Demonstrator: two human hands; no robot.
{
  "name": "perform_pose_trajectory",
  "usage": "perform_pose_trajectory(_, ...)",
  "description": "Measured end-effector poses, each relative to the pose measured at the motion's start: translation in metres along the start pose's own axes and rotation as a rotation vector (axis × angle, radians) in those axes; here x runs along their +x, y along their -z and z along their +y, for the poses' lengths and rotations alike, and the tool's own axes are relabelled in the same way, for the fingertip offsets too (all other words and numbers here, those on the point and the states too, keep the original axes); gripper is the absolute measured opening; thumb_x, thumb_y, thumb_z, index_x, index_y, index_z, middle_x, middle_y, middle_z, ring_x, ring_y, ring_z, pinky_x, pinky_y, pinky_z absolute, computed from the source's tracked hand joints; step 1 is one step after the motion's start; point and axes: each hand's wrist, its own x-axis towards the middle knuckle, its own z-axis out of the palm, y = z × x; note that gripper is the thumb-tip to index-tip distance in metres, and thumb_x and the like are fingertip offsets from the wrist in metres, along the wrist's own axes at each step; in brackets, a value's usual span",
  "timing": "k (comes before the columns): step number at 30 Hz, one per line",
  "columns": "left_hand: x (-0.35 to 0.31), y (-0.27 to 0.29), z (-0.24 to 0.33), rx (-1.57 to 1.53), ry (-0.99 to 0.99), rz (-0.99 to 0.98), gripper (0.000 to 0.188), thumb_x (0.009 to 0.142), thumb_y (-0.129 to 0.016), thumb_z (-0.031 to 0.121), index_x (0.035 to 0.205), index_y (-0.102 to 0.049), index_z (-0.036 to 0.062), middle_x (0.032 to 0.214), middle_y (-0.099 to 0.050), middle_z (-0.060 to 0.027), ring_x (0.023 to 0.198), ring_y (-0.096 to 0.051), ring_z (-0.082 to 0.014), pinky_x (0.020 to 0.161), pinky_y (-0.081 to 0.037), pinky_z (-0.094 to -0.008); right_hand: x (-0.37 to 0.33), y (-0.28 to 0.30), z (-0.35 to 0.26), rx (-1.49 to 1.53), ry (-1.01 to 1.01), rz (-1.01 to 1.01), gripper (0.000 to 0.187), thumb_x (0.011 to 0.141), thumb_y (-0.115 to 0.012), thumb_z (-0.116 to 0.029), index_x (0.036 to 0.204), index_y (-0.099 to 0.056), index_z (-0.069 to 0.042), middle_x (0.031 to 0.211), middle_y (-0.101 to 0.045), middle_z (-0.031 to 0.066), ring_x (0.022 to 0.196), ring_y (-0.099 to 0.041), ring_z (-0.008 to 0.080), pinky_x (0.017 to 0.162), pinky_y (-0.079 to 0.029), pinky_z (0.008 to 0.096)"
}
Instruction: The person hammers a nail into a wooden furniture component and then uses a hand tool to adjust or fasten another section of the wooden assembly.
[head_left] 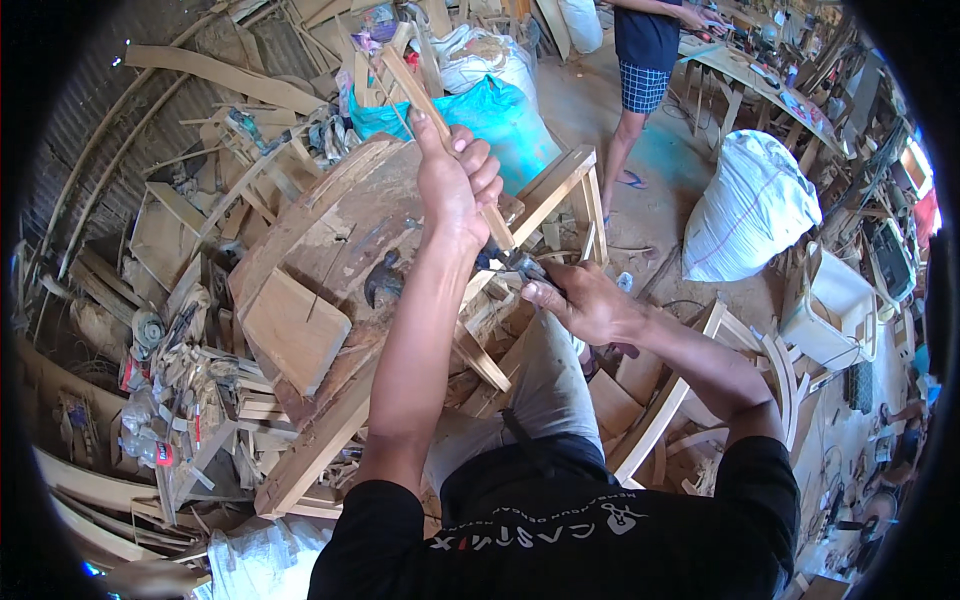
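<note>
My left hand [455, 180] is wrapped round a narrow wooden strip [412, 82], which slants from the upper left down toward my right hand. My right hand [590, 303] is closed on a dark metal hand tool [522, 264] at the strip's lower end; its exact kind is hard to make out. A dark claw-shaped tool head [382, 280], like a hammer's, lies on the worn wooden bench [345, 215] beside my left forearm. Nearer on the bench rests a flat wooden board [295, 330]. A wooden frame [560, 190] stands just beyond my hands.
Wood offcuts and plastic bottles [148, 445] crowd the left side. Behind the bench lies a turquoise sack [500, 125]. A full white sack [750, 205] and a white crate [830, 310] stand right. Another person [642, 60] stands at a far table. Wooden frames [670, 400] lean by my right arm.
</note>
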Motion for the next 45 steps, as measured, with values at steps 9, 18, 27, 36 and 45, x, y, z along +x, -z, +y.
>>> perform_pose_trajectory(9,-0.008,-0.021,-0.004,0.127,-0.042,0.145,0.064,0.108,-0.029,0.076,0.08,-0.038,0.0191,0.062,-0.025,0.0077,0.047,-0.021,-0.0067,0.039,-0.017,-0.0265,-0.001,0.001,0.007,-0.226,0.039,0.064,0.066,0.105,-0.057,-0.06,0.097,-0.062,0.005,0.062,-0.062,0.0261,0.068,-0.07,0.0484,0.067,-0.056,0.0565)
perform_pose_trajectory(18,-0.006,-0.032,-0.02,0.183,-0.127,0.184,0.063,0.108,-0.029,0.074,0.082,-0.039,0.0176,0.062,-0.029,0.0065,0.046,-0.026,-0.0081,0.04,-0.023,-0.0268,-0.001,0.003,0.024,-0.526,0.037,0.221,0.064,0.103,-0.061,-0.06,0.1,-0.061,0.004,0.061,-0.063,0.0235,0.064,-0.07,0.0478,0.06,-0.057,0.0557)
perform_pose_trajectory(27,0.011,0.002,-0.013,-0.472,0.21,-0.61,0.054,0.111,-0.041,0.064,0.091,-0.052,0.0146,0.063,-0.03,0.0074,0.047,-0.03,-0.0044,0.041,-0.028,-0.0213,-0.011,0.001,0.01,0.056,0.055,0.042,0.065,0.11,-0.048,-0.06,0.091,-0.061,0.0,0.07,-0.065,0.0236,0.069,-0.07,0.0404,0.068,-0.054,0.0513)
perform_pose_trajectory(36,0.013,0.014,-0.025,-0.611,0.179,-0.433,0.049,0.113,-0.046,0.055,0.085,-0.045,0.0147,0.062,-0.029,0.008,0.043,-0.026,-0.0037,0.034,-0.025,-0.0207,-0.013,-0.022,0.029,0.781,-0.085,-0.238,0.071,0.109,-0.042,-0.069,0.085,-0.06,-0.005,0.068,-0.054,0.0024,0.062,-0.054,0.0146,0.06,-0.046,0.0318)
perform_pose_trajectory(45,0.012,0.013,-0.032,-0.068,0.106,-0.001,0.056,0.109,-0.042,0.069,0.083,-0.04,0.0193,0.063,-0.023,0.0103,0.047,-0.018,-0.0047,0.04,-0.013,-0.0256,-0.005,-0.005,0.018,0.01,-0.124,-0.143,0.081,0.108,-0.039,-0.071,0.096,-0.065,0.005,0.074,-0.062,0.0209,0.076,-0.065,0.0364,0.076,-0.05,0.0515)
